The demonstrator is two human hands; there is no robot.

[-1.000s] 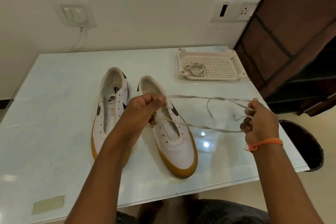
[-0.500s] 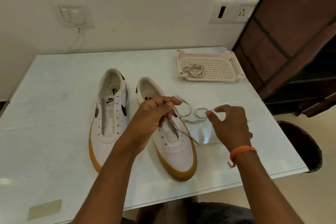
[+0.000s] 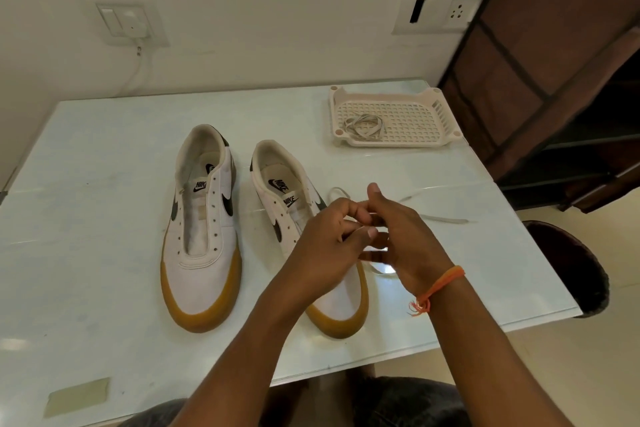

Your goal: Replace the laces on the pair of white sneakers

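Evidently mid-task. Item one: left hand (image 3: 325,246) and right hand (image 3: 398,236), brought together fingertip to fingertip above the nearer sneaker, fingers curled and pinching a pale lace (image 3: 436,218) between them.

Item two: right-side sneaker (image 3: 298,218), directly under both hands, eyelets bare, white upper, tan sole. The lace trailed out on the surface (image 3: 104,218) beyond the right hand, one loop showing just behind the fingers, another below the right wrist.

Item three: left-side sneaker (image 3: 204,229), just beside the left hand on its outer side, also unlaced.

Item four: slotted tray (image 3: 446,118), well beyond the right hand, holding a second bundled lace (image 3: 363,126).

Progress, as judged: both shoes stripped of laces; neither threaded with anything yet. Whether the held lace was old or new could not be told. All threading seemingly remained.

Change noted: half a second earlier the hands stood apart, the right one open-fingered and reaching; a second earlier the lace was stretched taut and wide between them. At this moment they met and the lace lay slack, gathered.
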